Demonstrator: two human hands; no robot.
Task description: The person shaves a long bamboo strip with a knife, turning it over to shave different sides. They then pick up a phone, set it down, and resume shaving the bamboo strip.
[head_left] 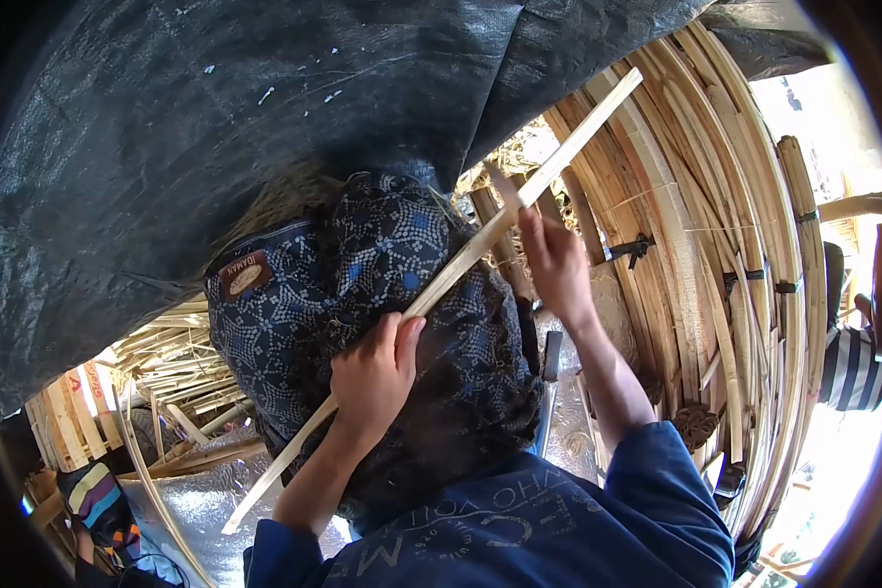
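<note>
A long pale strip of split wood or bamboo runs diagonally across my lap, from lower left to upper right. My left hand is closed around its lower middle part. Higher up, my right hand grips a knife whose blade, slightly blurred, lies at or against the strip. The knife's handle is mostly hidden in my fingers. Dark blue patterned cloth covers my lap beneath the strip and bears a brown label.
A dark tarp spreads ahead and to the left. Long slats in tied bundles stand along the right. Shavings lie to the left. One person in striped clothing is at lower left, another striped garment at far right.
</note>
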